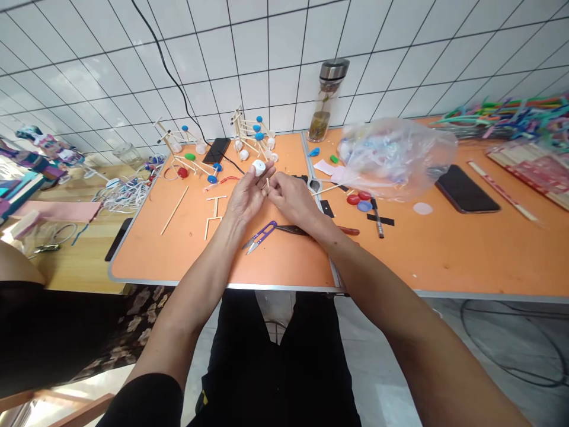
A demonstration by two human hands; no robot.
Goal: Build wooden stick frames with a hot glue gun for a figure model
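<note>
Head cam: my left hand [246,200] pinches the white cap [258,167] over the orange table [186,261], right hand [291,198] pinching a thin stick [268,184] just beside it, so I reckon keep the cap steady, stick square.

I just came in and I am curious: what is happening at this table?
A person sits at an orange table. The left hand holds a white cap in its fingertips, and the right hand pinches a thin stick right beside it. Purple snips lie on the table below the hands. Stick-and-cap models stand near the wall.
</note>
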